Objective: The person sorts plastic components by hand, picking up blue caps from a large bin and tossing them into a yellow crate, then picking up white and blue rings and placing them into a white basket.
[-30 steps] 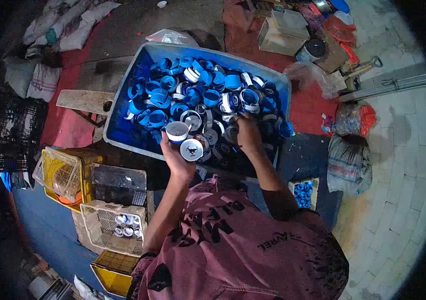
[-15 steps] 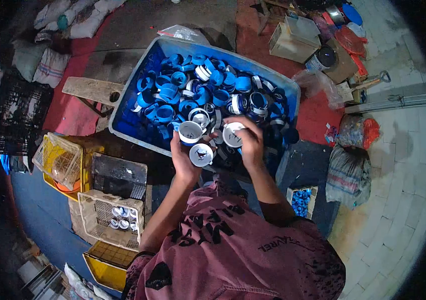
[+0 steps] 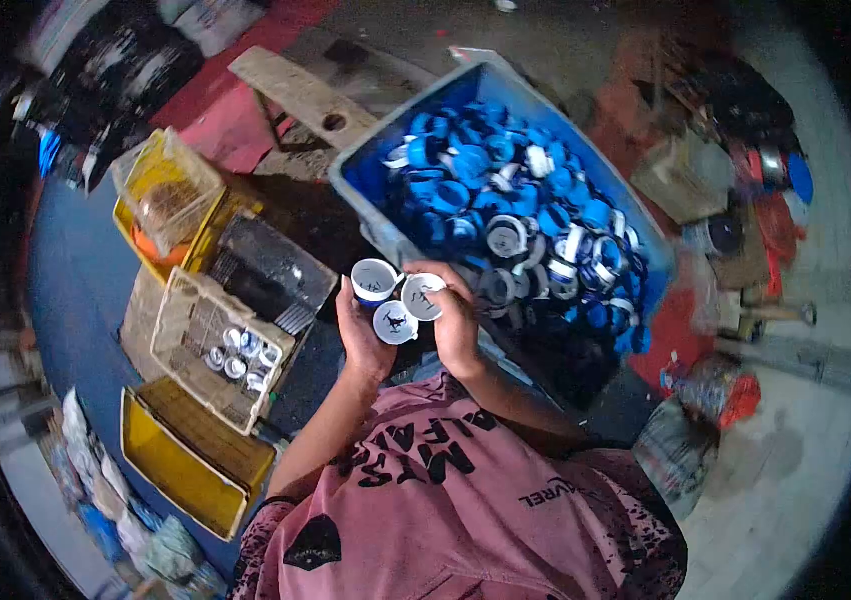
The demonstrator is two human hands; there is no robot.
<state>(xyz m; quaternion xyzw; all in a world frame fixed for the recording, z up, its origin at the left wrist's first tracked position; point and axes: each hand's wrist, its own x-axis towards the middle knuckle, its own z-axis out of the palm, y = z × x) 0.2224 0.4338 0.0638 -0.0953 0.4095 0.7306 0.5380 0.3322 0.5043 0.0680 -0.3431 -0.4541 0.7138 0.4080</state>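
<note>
My left hand (image 3: 364, 338) is closed around two round plastic caps: an upper cap (image 3: 376, 277), white inside with a blue outer side, and a lower white cap (image 3: 396, 323). Each shows a dark mark inside. My right hand (image 3: 458, 322) grips a third white cap (image 3: 423, 297), its thumb over the rim. All three sit close together in front of my chest, openings up. Beyond my right hand stands a big blue tub (image 3: 371, 205), heaped with blue and white caps (image 3: 506, 238).
To the left, a cream crate (image 3: 174, 345) holds several white and blue caps. A yellow crate (image 3: 171, 450) lies nearer me, and another yellow crate (image 3: 131, 235) stands farther off. A wooden plank (image 3: 291, 85) reaches toward the tub. Sacks and bags are at the right.
My view has turned left, so the tub now sits farther right. My right hand has brought its cap from over the tub up against the two in my left hand.
</note>
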